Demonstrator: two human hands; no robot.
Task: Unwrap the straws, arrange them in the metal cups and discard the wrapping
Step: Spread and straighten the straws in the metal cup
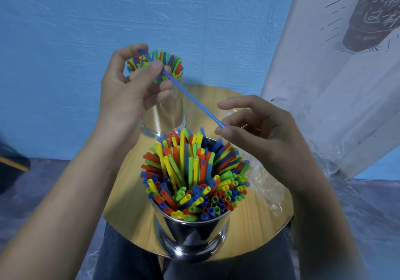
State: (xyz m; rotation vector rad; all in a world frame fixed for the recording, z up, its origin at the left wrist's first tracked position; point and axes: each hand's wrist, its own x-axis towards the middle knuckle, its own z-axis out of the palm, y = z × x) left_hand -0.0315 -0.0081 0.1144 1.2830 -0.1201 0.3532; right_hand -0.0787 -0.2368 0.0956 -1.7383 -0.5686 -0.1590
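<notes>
left hand (129,91): raised at 11 o'clock from the table's middle, thumb and forefinger pinching the upper part of the blue straw (194,97)
blue straw: slants from that pinch down toward 4 o'clock, in the air above both cups
right hand (266,139): at 3 o'clock, fingers loosely curled, thumb tip just beneath the straw's low end; whether it pinches the straw cannot be told
far metal cup (166,115): at the table's 12 o'clock edge, partly behind the left hand, filled with coloured straws (171,61)
near metal cup (190,236): at 6 o'clock, packed with mixed straws (194,175) in red, yellow, green and blue
wrapping (266,191): clear plastic, crumpled on the table at 3 to 4 o'clock, just beside the near metal cup
table (249,225): round, wooden top, above dark trousers (129,262)
surroundings: blue wall (65,19) at 12 o'clock, white banner (324,84) at 2 o'clock
</notes>
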